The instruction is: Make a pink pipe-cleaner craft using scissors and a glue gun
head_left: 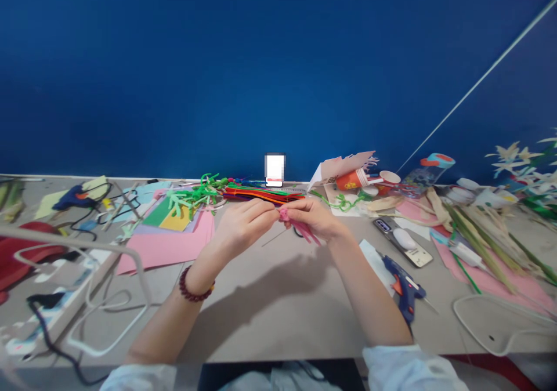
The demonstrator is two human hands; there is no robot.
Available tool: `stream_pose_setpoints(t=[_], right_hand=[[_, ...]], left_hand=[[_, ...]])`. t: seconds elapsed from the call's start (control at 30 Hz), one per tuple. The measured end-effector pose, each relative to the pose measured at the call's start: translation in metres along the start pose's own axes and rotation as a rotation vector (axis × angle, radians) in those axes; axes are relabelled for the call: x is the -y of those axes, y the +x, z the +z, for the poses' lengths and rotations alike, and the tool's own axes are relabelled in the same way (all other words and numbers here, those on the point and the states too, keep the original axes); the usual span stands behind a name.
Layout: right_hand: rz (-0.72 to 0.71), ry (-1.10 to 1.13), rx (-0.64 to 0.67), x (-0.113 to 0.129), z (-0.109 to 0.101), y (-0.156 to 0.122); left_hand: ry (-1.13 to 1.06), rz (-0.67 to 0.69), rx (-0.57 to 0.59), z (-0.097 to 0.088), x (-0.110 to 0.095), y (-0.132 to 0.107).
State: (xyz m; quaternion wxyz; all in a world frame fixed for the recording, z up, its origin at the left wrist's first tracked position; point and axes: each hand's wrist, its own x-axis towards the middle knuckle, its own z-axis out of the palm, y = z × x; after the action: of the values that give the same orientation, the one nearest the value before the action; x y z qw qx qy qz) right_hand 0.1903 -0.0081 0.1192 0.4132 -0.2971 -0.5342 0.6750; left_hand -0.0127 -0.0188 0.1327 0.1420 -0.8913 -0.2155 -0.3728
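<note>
My left hand (248, 223) and my right hand (317, 216) meet above the middle of the table, fingertips almost touching. Between them is a small bunch of pink pipe cleaners (285, 213), curled or twisted at the top. Loose pink ends hang below my right hand, which pinches the bunch. The thumb and fingers of my left hand are pressed together at its left side; the exact spot they grip is hidden. Just behind the hands lies a bundle of red, orange, green and purple pipe cleaners (261, 194).
A phone (274, 170) stands against the blue wall. On the left are pink paper sheets (167, 249), green pipe-cleaner pieces (191, 196) and a power strip (65, 304) with cables. To the right lie a blue glue gun (407, 289), another phone (402, 243) and paper cups (351, 179).
</note>
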Motion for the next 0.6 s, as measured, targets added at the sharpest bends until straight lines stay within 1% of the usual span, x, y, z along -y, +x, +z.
stream_pose_setpoints(t=[0.27, 0.37, 0.5, 0.6], right_hand=[[0.0, 0.001, 0.025, 0.001, 0.001, -0.001], [0.001, 0.003, 0.032, 0.001, 0.002, -0.001], [-0.012, 0.0, 0.049, 0.0, 0.001, -0.001], [0.005, -0.005, 0.068, 0.0, 0.0, -0.001]], left_hand=[[-0.027, -0.026, 0.04, -0.003, 0.0, 0.001], [0.018, -0.006, 0.039, -0.005, -0.001, 0.002], [0.095, 0.027, 0.078, -0.01, -0.005, 0.005], [0.095, 0.025, 0.089, -0.013, -0.008, 0.007]])
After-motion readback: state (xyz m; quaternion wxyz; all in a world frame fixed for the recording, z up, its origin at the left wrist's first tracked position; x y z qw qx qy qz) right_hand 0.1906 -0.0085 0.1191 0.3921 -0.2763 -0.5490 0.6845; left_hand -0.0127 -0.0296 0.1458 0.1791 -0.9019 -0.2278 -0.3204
